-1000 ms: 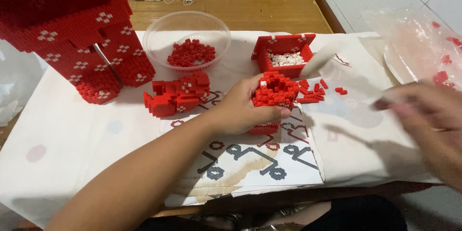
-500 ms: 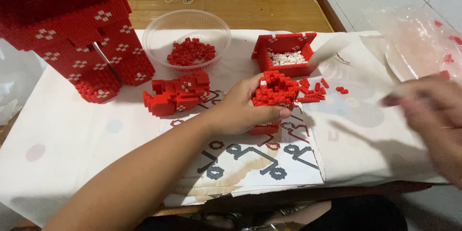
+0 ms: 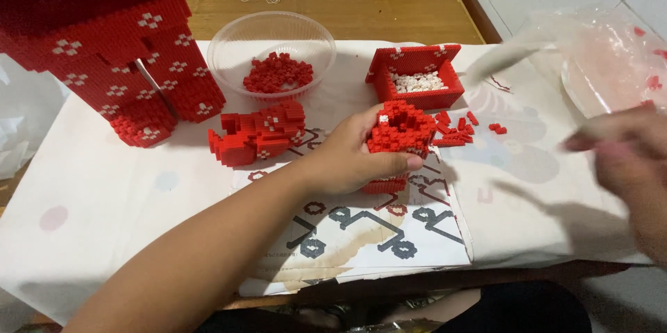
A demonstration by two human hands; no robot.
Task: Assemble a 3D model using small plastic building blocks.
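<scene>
1. Head view: left hand wraps around a small red brick-built block assembly, thumb & fingers pressed on its sides, holding it on the printed paper sheet, near table centre.
2. Right hand is blurred at the right edge; can't tell its grip.
3. Step, prob.: steadying the assembly for adding a piece. Next move needs a loose small red brick from just right of it.
4. Assembly looks studded, irregular, hollow-topped w/ one white spot.
</scene>
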